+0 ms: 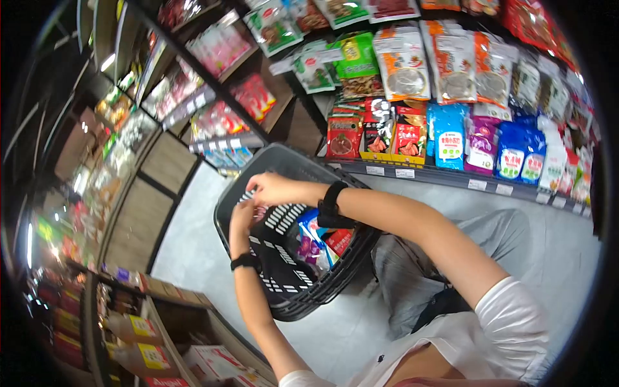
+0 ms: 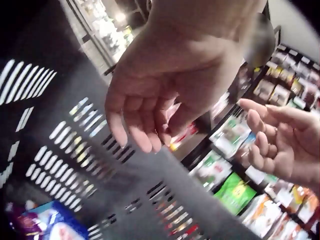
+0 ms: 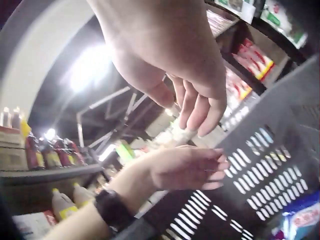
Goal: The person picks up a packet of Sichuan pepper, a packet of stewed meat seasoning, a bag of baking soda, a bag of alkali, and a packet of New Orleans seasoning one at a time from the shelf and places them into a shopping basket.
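Note:
A dark grey plastic shopping basket (image 1: 274, 161) with slotted walls stands in front of the person. Above its far part are both bare hands, close together. The left hand (image 1: 241, 220) has loosely bent fingers and holds nothing, as the left wrist view shows. Fingers of the right hand (image 3: 175, 65) also hang slightly curled, with nothing between them. Inside the basket, at its near right side, lie a blue-and-white packet (image 1: 308, 224), a purple packet (image 1: 309, 250) and a red packet (image 1: 340, 241). The right forearm partly covers that side in the head view.
A shelf (image 1: 387, 171) at the front right bears spice bags, red boxes and blue and purple pouches. Snack racks (image 1: 222, 84) rise at the back left. Bottles with yellow labels (image 1: 135, 326) stand in a low shelf at the lower left. Pale floor (image 1: 193, 219) surrounds the basket.

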The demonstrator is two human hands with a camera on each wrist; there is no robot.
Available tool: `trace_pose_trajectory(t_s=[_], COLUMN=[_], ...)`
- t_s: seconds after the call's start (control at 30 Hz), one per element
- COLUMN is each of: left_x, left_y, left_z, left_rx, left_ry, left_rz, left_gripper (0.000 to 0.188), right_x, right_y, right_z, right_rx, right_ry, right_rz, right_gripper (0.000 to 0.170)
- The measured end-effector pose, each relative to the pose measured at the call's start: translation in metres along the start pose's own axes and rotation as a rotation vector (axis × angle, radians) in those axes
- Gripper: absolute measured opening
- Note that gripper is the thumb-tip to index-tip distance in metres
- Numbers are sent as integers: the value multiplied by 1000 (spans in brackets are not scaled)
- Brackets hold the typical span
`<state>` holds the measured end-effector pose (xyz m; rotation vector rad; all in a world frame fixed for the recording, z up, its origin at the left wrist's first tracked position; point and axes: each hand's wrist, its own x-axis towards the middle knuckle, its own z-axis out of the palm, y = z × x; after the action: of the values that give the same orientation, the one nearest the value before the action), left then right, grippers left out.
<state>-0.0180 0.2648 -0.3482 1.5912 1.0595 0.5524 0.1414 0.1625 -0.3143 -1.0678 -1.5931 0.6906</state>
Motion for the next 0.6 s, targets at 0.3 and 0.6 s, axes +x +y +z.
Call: trace_pose_trajectory(t_s=[0.3,0.6], left_x=[-204,-300], left_y=[140,108], left_z=[69,216], left_rx=[-123,216], left_ry=[476,485], left_rz=[785,1257], left_gripper=[16,8], right_x=[-200,-360], right_y=[-134,-56], right_z=[-87,-199], right_rx=[-192,-587], right_ry=[119,337], right_rz=[-292,110], right_gripper=[39,32])
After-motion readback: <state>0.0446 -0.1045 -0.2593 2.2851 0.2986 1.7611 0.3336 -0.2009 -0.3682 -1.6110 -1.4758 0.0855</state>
